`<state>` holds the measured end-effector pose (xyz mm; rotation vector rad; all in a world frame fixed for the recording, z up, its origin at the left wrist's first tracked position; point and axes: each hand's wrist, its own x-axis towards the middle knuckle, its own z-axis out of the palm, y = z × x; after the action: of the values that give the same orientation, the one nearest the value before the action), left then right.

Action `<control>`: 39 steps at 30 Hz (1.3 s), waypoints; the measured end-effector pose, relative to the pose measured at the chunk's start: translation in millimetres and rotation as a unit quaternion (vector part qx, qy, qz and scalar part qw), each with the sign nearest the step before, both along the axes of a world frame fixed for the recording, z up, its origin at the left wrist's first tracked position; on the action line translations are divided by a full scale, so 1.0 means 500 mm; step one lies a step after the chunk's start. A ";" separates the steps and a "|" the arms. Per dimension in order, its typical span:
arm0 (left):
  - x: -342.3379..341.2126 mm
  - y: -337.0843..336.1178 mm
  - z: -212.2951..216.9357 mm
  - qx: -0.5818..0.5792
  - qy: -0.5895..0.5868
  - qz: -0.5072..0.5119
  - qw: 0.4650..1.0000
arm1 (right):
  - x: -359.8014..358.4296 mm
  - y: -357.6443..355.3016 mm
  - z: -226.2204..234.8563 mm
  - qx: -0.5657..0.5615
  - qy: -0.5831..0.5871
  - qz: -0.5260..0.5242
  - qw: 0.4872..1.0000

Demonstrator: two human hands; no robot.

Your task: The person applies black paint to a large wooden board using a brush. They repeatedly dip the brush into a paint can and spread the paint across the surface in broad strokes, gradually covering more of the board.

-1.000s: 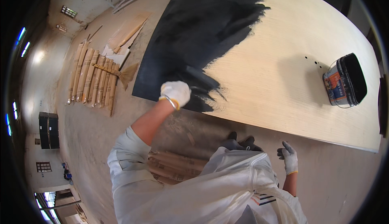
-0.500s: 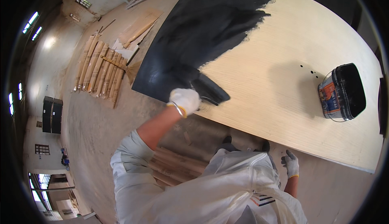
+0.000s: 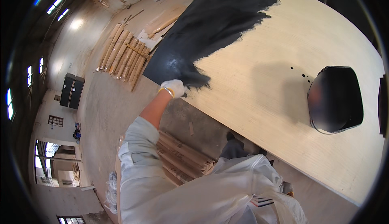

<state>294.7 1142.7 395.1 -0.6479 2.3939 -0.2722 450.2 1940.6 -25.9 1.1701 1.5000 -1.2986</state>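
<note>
My left hand [image 3: 174,88], in a white glove with a yellow cuff, is closed at the table's near edge by the lower end of the black paint [image 3: 219,17]. It grips a wide black paintbrush, now nearly all hidden behind the fist and against the dark paint. Fresh paint ends in a ragged stroke just right of the glove. The pale wood-grained tabletop [image 3: 243,90] carries this paint on its left part. Low beside my clothing, only a small bit of my gloved right hand [image 3: 288,188] shows; its fingers are hidden.
An open black-lined paint bucket [image 3: 354,98] stands on the tabletop's right side, near several black drips [image 3: 304,75]. Long wrapped rolls [image 3: 123,56] lie on the floor beyond the left edge; more brown rolls [image 3: 178,159] lie below the table. A dark cabinet [image 3: 72,91] stands farther left.
My left hand has drawn the brush back toward the table's near edge, leaving a ragged black stroke. My right hand has dropped mostly out of sight. The view has shifted slightly.
</note>
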 end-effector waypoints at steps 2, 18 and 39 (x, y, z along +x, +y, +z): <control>0.040 0.073 0.015 0.013 -0.024 -0.051 0.998 | -0.007 0.022 -0.013 -0.015 -0.009 0.000 1.000; 0.080 0.074 0.008 0.014 -0.001 0.028 1.000 | -0.186 -0.033 0.005 -0.041 -0.033 0.140 0.989; 0.104 0.118 -0.010 0.011 0.004 0.008 1.000 | -0.217 -0.074 0.023 -0.040 -0.019 0.155 0.987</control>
<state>346.7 1201.6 389.9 -0.6593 2.3953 -0.2377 341.7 1903.8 -14.4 0.8647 1.5171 -1.1068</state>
